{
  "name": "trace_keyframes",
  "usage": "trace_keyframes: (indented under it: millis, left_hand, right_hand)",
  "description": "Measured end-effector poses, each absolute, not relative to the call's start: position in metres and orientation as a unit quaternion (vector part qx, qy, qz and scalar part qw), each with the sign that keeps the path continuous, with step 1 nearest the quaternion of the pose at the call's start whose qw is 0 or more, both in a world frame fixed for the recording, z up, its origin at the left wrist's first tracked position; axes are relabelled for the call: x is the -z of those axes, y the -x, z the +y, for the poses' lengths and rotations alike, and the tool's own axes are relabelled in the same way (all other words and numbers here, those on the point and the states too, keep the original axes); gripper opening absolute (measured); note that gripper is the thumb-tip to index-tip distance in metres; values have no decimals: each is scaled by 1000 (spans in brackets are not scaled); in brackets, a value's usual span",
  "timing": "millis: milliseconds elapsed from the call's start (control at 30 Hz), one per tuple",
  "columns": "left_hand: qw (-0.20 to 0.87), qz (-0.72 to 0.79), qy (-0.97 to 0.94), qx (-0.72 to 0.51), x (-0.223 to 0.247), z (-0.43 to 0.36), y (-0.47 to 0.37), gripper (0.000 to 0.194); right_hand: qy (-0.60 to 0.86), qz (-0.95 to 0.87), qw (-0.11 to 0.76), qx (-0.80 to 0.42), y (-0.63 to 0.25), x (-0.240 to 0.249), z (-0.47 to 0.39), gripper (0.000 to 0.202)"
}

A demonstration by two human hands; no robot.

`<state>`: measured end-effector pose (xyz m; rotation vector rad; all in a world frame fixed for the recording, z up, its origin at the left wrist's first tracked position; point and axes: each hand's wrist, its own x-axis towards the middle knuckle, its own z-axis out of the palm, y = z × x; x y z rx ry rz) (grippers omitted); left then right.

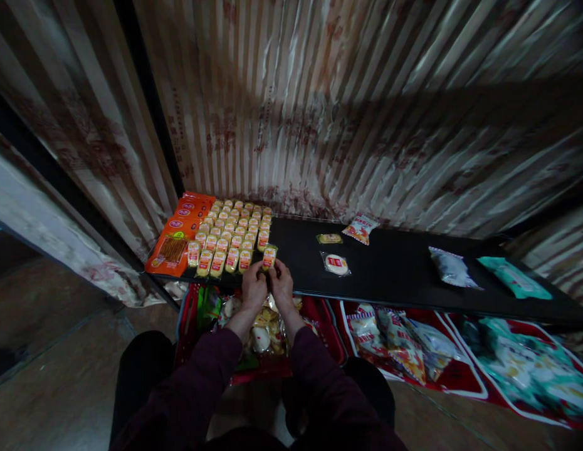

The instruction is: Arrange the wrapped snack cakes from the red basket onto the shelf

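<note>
Between the fingertips of my left hand (254, 285) and my right hand (282, 286) is a small wrapped cake (269, 255) with a yellow and red label. Both hands are closed on it at the front edge of a black shelf (296, 257). To its left, rows of the same wrapped cakes (225, 241) stand close together. An orange snack packet (176, 241) lies at the left end of these rows. Under my wrists sits a red basket (336, 341) holding loose wrapped snacks (262, 338).
Farther right on the shelf lie a flat yellow packet (330, 238), a round white wrapped snack (337, 264), a red and white bag (360, 228), a grey-white bag (454, 268) and a teal packet (513, 277). More red baskets (479, 387) of bags stand below. A black post (153, 94) rises at left.
</note>
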<state>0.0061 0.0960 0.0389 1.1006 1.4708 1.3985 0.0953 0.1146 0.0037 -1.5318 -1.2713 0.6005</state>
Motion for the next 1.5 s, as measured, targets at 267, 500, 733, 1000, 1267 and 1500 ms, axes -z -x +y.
trace_keyframes:
  millis: [267,500,733,1000,1267,1500]
  left_hand:
    - [404,605,-443,-524,-50,104,-8,40]
    - [396,612,-452,-514,-39,119,-15,45]
    - [429,600,-416,-531,-38,126,-15,40]
    - [433,598,-416,-532,-33,135,-18,28]
    - [437,611,-419,-510,-25,140,-20,32]
    - [446,613,-412,-506,-22,144,-25,34]
  right_hand:
    - [652,-530,486,-241,-90,-5,133,37]
    - [659,-527,477,-245,-89,-3,145,37]
    - [640,-539,490,-244,-90,1,154,33]
    - [637,-550,486,-234,-90,6,160,33]
    - [643,-556,463,-250,-92,7,164,37]
    - [632,-577,459,-239,-93,10,170,34]
